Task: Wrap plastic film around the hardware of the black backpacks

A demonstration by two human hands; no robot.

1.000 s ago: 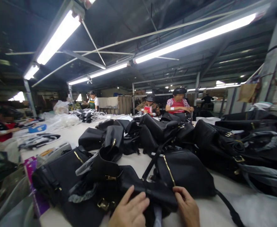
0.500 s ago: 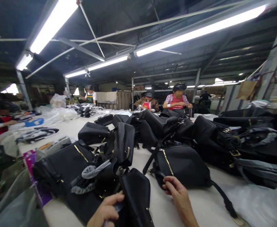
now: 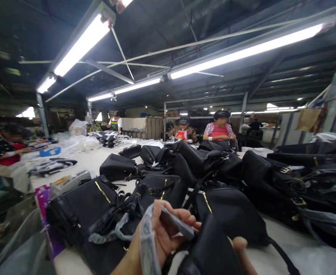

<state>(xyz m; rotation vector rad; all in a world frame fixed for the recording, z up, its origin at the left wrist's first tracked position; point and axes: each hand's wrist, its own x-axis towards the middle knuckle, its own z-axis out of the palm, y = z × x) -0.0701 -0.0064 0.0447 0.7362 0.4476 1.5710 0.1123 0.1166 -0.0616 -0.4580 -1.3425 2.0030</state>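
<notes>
Across the pale counter [image 3: 89, 162], black bags [image 3: 198, 156] are heaped, and whatever may be held inside them is hidden from view. Over on the left, a broad bag [image 3: 83, 208] is laid down with its gold zip [image 3: 103, 192] turned up; over on the right, another bag [image 3: 231, 214] is crossed by a slanting gold zip [image 3: 207, 202]. Farther right, a gold buckle [image 3: 299, 201] is caught by the light among stacked bags. Along the left edge, purple packaging [image 3: 43, 206] is seen, with clear plastic [image 3: 20, 244] bunched beside it. And right up front, the nearest black bag [image 3: 213, 248] is placed between the two hands, tilted, its lower end cut off by the bottom of the view. By the left hand [image 3: 170, 233], a plastic-wrapped strap [image 3: 147, 240] is carried, bent in an arch, one length passing before the wrist and the other by the fingers, which are loosely curled and only part-way spread. The palm is turned up, the forearm slanted in from below, the fingertips brought close to the bag. By that bag the right hand [image 3: 241, 246] is mostly covered; a thumb is raised beside it, but how the fingers are set cannot be told.
</notes>
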